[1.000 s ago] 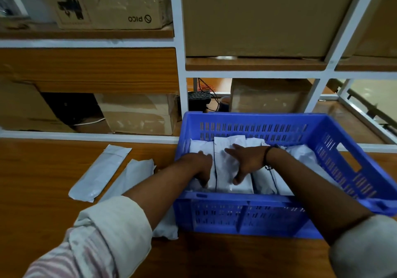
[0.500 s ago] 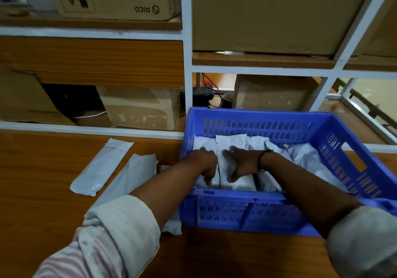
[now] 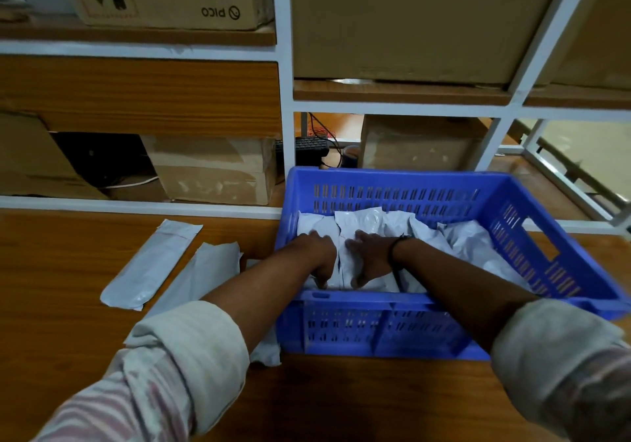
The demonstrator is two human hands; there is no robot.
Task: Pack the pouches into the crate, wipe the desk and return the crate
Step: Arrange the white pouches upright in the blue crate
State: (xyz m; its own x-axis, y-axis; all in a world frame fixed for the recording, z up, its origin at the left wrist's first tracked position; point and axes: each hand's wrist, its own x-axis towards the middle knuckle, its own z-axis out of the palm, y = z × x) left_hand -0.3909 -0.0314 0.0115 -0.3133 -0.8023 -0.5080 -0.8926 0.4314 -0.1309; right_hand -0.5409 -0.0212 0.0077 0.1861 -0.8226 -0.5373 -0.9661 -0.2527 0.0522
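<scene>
Packed pouches: lying crumpled in a row inside the blue crate, which is sitting on the worktop.
Centre pouch: standing between the two hands, close to the crate's front wall.
Right grip: bearing down on the centre pouch, fingers bent over it and thumb hooking its near edge, so grasping it.
Left grip: dipping in beside the same pouch with fingers curling downward; whether it is grasping or merely pushing, I cannot tell.
Loose pouches: waiting on the worktop left of the crate, one lying partly under the left forearm.
Stage, as judged: packing is under way; wiping and return are not yet begun.
Risk: soft pouches are likely springing back up once released, crowding out the loose ones. The left forearm is also passing over the loose pouches and could drag one toward the worktop edge.
Hidden: the left fingertips are disappearing among the pouches. The crate floor and its right end are being screened by the right arm. No cloth is showing anywhere.
</scene>
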